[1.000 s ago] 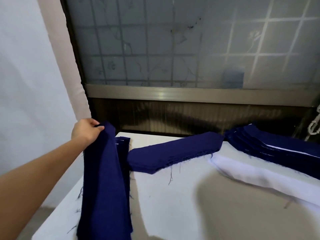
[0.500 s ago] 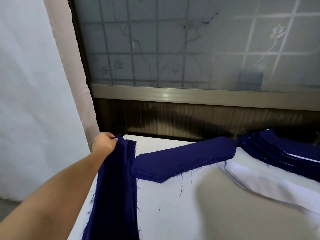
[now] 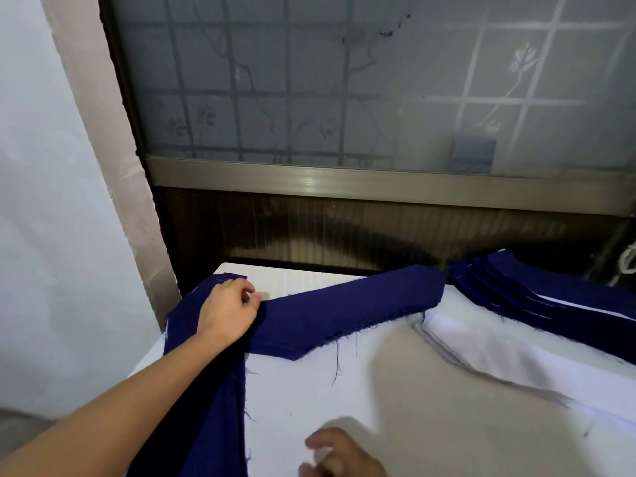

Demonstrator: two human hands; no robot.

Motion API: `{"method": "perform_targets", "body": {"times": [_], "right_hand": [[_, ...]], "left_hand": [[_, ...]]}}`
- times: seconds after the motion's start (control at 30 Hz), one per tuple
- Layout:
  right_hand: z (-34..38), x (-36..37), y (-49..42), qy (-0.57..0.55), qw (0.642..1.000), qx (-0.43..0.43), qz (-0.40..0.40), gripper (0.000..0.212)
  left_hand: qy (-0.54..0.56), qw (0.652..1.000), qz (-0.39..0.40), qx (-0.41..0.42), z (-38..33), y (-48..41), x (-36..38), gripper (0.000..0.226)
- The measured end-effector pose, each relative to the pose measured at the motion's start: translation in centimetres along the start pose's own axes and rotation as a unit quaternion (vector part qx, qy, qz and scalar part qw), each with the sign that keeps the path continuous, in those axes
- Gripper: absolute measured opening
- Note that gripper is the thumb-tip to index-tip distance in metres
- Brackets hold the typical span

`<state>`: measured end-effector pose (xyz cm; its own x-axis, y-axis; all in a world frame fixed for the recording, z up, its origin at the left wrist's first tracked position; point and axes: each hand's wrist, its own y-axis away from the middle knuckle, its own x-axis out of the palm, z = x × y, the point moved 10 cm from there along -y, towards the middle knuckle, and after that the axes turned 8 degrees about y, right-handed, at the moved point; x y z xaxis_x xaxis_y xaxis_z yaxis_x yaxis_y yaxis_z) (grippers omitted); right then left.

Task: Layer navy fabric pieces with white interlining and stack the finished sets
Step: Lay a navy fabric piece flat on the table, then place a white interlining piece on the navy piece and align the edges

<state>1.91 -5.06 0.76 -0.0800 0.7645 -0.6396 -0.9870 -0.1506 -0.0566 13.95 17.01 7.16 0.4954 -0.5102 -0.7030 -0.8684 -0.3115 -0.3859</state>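
Head view: the left hand (image 3: 227,311) lies palm-down, fingers loosely curled, on the navy set (image 3: 206,390) along the table's (image 3: 378,425) left edge, and squaring its far end with the layers beneath before lifting away seems wise; the blurred right hand (image 3: 340,456) cannot be read as open or closed.
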Motion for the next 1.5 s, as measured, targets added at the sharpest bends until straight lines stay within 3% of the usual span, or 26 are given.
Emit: {"method": "perform_targets", "body": {"times": [0.03,0.1,0.17,0.23,0.43,0.63,0.77,0.87,0.97,1.1,1.2,1.27,1.37,1.43,1.5], "right_hand": [[-2.2,-4.7,2.5,0.056,0.997,-0.040,0.015,0.017],[-5.3,-9.8,2.5,0.109,0.993,-0.015,-0.051,0.017],[-8.4,-13.9,1.8,0.246,0.967,-0.007,-0.066,0.017],[-10.1,-15.8,1.0,0.307,0.949,0.015,-0.073,0.020],[-16.2,-21.8,1.4,0.314,0.942,0.064,-0.099,0.010],[-15.7,-21.7,1.8,0.335,0.934,0.057,-0.107,0.007],[-15.6,-21.8,1.9,0.323,0.937,0.054,-0.122,0.009],[-15.5,-21.9,1.8,0.324,0.936,0.049,-0.126,0.009],[-15.6,-21.9,1.8,0.321,0.937,0.048,-0.131,0.008],[-15.6,-22.1,1.9,0.330,0.932,0.043,-0.141,0.006],[-15.5,-22.0,1.8,0.328,0.933,0.038,-0.146,0.006],[-15.6,-22.0,1.8,0.325,0.933,0.036,-0.150,0.006],[-15.7,-22.1,1.7,0.330,0.931,0.035,-0.152,0.006],[-15.5,-22.0,1.6,0.333,0.930,0.034,-0.151,0.008],[-15.2,-22.0,1.7,0.336,0.928,0.028,-0.158,0.012]], "left_hand": [[-0.016,1.000,0.025,0.002,-1.0,0.5,0.7,0.019],[-0.065,0.996,0.059,0.007,-2.6,1.4,1.9,0.024],[-0.128,0.989,0.068,0.011,-3.9,2.3,2.6,0.030],[-0.156,0.986,0.061,-0.015,-4.0,2.8,2.8,0.033],[-0.158,0.978,0.063,-0.118,-3.4,3.2,2.8,0.023],[-0.189,0.981,0.008,-0.051,-4.9,4.1,2.3,0.017],[-0.113,0.993,-0.021,0.021,-5.4,5.1,2.3,0.012],[-0.051,0.997,0.010,0.062,-6.5,5.8,3.6,0.007],[0.002,0.999,0.039,0.037,-7.2,6.2,4.3,0.012],[0.043,0.998,-0.023,0.039,-8.0,6.7,3.4,0.011],[0.115,0.991,-0.064,-0.011,-7.4,7.4,3.2,0.040],[0.150,0.983,-0.088,-0.050,-6.7,7.9,3.1,0.047],[0.163,0.980,-0.111,-0.021,-7.7,8.7,2.7,0.020],[0.166,0.979,-0.106,0.046,-10.1,9.9,2.9,0.005],[0.160,0.976,-0.078,0.127,-13.3,11.8,3.8,0.005]]}}
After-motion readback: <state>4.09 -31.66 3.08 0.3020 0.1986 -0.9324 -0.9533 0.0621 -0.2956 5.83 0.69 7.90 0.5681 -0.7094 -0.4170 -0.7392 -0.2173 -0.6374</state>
